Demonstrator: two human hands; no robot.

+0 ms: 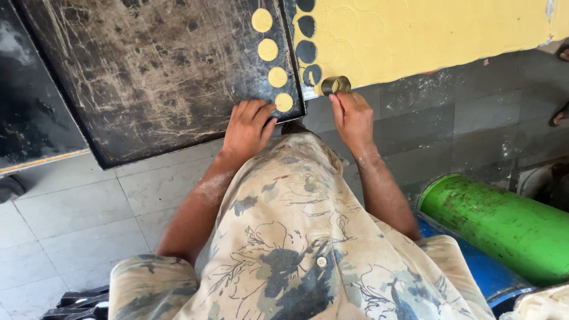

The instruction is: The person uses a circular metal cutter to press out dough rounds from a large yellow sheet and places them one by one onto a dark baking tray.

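Note:
My right hand (352, 118) grips a small round metal cutter (335, 85) at the near edge of a rolled yellow dough sheet (415, 35). Dark round holes (306, 51) run along the sheet's left edge where discs are cut out. My left hand (248, 127) rests palm down on the near right corner of a large dark baking tray (154, 77), fingers apart, holding nothing. Several yellow dough discs (268, 49) lie in a column along the tray's right side, the nearest (284, 102) just beyond my left fingertips.
A green cylinder (504, 225) lies at the right over a blue object (474, 266). Grey floor tiles (77, 213) spread at the left and around the tray. Another dark tray (29, 106) sits at the far left. My patterned shirt (296, 249) fills the lower middle.

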